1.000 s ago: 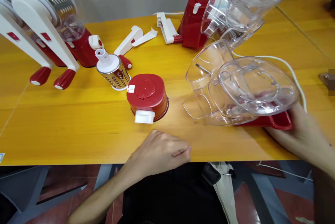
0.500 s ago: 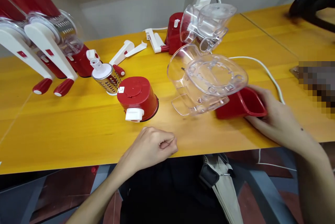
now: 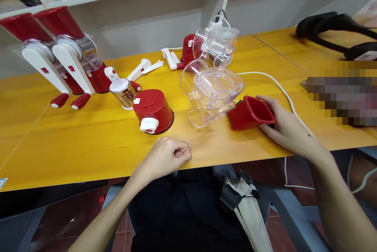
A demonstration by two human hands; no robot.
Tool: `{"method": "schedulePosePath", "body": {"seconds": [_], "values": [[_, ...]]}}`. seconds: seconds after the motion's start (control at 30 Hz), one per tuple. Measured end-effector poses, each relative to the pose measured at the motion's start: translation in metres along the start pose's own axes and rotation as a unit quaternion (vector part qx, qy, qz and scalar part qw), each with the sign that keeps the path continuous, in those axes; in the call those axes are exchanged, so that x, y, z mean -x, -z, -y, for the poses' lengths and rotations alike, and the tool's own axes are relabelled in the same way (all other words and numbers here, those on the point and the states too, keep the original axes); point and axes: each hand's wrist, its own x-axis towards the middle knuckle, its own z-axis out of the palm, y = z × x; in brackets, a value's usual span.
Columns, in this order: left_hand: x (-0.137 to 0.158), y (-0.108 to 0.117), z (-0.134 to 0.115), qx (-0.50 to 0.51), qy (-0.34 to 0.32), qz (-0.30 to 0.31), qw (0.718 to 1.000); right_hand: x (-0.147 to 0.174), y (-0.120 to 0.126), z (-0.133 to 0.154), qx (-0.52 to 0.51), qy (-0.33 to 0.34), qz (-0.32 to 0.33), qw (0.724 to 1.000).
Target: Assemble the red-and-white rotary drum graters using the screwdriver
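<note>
My right hand (image 3: 284,128) grips a red hollow food pusher (image 3: 243,115) near its open end, thumb in front and fingers behind. The pusher lies tilted on the table beside a clear plastic grater housing (image 3: 215,87). My left hand (image 3: 169,153) rests at the table's front edge, curled into a loose fist with nothing visible inside. Just beyond it stands a red grater base (image 3: 153,110) with a white knob. To that base's left is a metal grating drum (image 3: 123,94) with a white hub. A white crank handle (image 3: 140,70) lies behind the drum.
Two assembled rotary graters (image 3: 73,61) stand at the left. A second clear housing (image 3: 220,43) and red base (image 3: 188,47) are at the back. A white cable (image 3: 273,78) curves past my right hand. Black headband-like gear (image 3: 326,34) lies at the far right, near a blurred-out patch.
The camera view has shifted, showing more of the shelf and placing the table items differently in the picture. Both hands keep their poses, and the right still grips the pusher.
</note>
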Motion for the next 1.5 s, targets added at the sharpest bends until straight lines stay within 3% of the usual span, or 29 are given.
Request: {"method": "schedulePosePath", "body": {"seconds": [0.97,1.33,1.5], "values": [[-0.002,-0.002,0.002,0.022,0.003,-0.007,1.000,0.000,0.006,0.013,-0.026,-0.005,0.026,0.999],[-0.002,-0.004,0.001,-0.044,-0.019,-0.014,0.999,-0.002,-0.004,-0.002,-0.049,0.022,-0.026,0.998],[-0.001,-0.005,-0.001,-0.101,-0.028,-0.027,0.994,-0.002,-0.004,-0.003,-0.069,0.026,-0.017,0.997]]}}
